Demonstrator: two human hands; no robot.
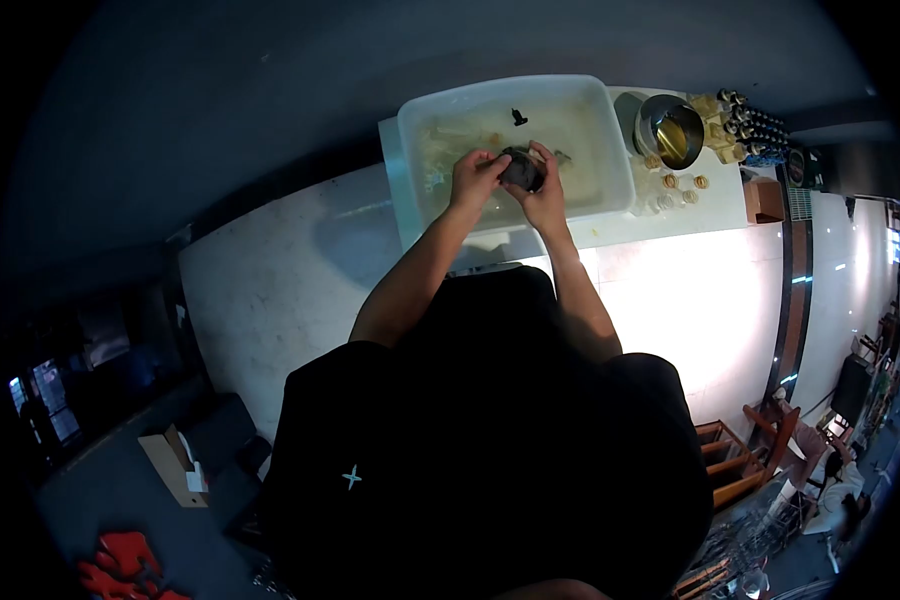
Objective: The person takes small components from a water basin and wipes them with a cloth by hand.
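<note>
A dark, rounded object point(522, 172) is held between both hands over a large white plastic tub point(617, 150). My left hand point(477, 180) is closed on its left side, with the fingertips on its upper edge. My right hand point(545, 192) grips the right side, its fingers curled round it. What the object is cannot be made out. Cloudy, yellowish liquid seems to lie in the tub, with pale bits at the left. A small black piece point(519, 117) is in the tub just beyond the hands.
Right of the tub stand a dark metal pot point(673, 132) and several small round pieces point(701, 182). Farther right are many dark-capped bottles point(755, 130) and a brown box point(764, 201). A wooden rack point(730, 460) stands on the floor at the lower right.
</note>
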